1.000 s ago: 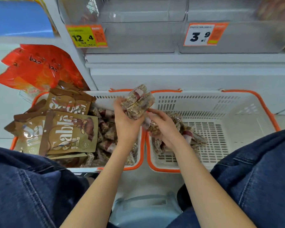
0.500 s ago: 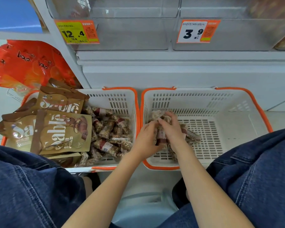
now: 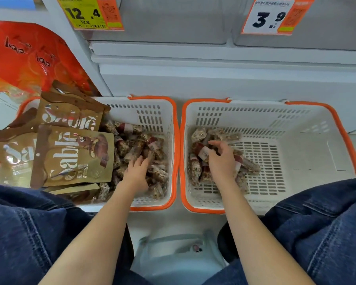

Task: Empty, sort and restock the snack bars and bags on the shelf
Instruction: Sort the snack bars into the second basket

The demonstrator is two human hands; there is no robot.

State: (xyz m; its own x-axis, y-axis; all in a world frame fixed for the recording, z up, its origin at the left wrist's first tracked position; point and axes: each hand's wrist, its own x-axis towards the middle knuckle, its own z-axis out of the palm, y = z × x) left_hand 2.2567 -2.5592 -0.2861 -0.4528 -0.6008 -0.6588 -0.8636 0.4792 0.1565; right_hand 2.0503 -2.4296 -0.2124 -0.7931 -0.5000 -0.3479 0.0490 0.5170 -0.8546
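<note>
The shelf point(image 3: 214, 56) fills the top of the view, pale grey, with clear bins along its edge and two price tags: a yellow tag point(image 3: 88, 14) reading 12.4 on the left and a white tag point(image 3: 272, 16) reading 3.9 on the right. Below it two white baskets with orange rims sit side by side on the floor, their rims touching or nearly so.

The right basket point(image 3: 308, 128) is mostly bare, with a small heap of snack bars point(image 3: 195, 173) in clear wrappers gathered in its left half. The left basket point(image 3: 152, 112) is fuller: brown bags point(image 3: 70, 157) marked "Sablé" lie stacked over its left side and hang past the rim, and a larger pile of bars point(image 3: 132, 145) fills its right side. Red bags point(image 3: 25, 58) lie behind the left basket, against the shelf upright.

Dark denim legs point(image 3: 327, 233) frame the bottom of the view on both sides, and both bare forearms reach forward between them.

The left hand point(image 3: 137, 171) is down in the left basket's pile, fingers bent among the bars; whether it has closed round any of them cannot be told. The right hand point(image 3: 220, 159) is over the heap in the right basket, fingers curled loosely downward, with a red-and-white labelled bar point(image 3: 203, 154) at its fingertips; a firm hold cannot be confirmed.
</note>
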